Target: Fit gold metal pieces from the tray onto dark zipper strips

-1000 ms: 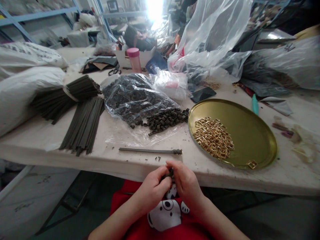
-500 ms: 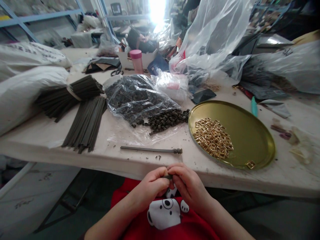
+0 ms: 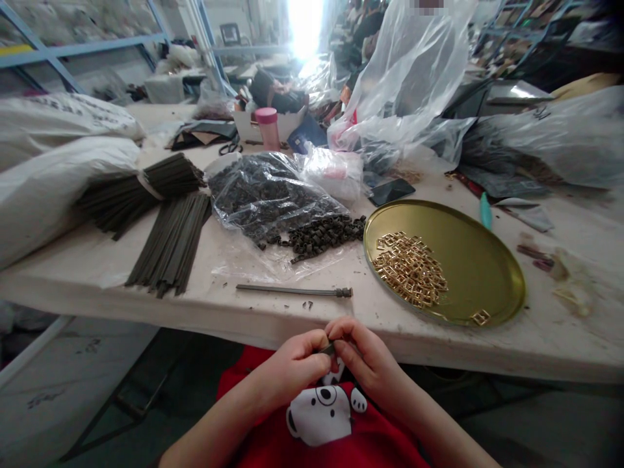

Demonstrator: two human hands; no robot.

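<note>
My left hand [image 3: 292, 364] and my right hand [image 3: 363, 354] are pressed together just below the table's front edge, over my red shirt. Both pinch one small dark piece [image 3: 328, 349] between their fingertips. Just beyond them on the table lies a thin dark strip [image 3: 292, 290] with a small dark loop at its right end. A pile of small dark loops [image 3: 322, 235] spills from a clear plastic bag [image 3: 266, 195]. To the right, a round gold tray [image 3: 487, 260] holds a heap of gold buckles [image 3: 410, 268].
Bundles of dark strips [image 3: 168, 244] lie at the left beside white sacks [image 3: 53, 188]. A pink-lidded bottle [image 3: 268, 129], a phone [image 3: 391, 191], a teal tool [image 3: 485, 211] and large plastic bags [image 3: 414, 71] crowd the back. Scraps [image 3: 541, 257] lie at the right.
Both hands stay closed together on the small piece, with slight finger shifts. The view has drifted a little, so the table's things sit slightly further left.
</note>
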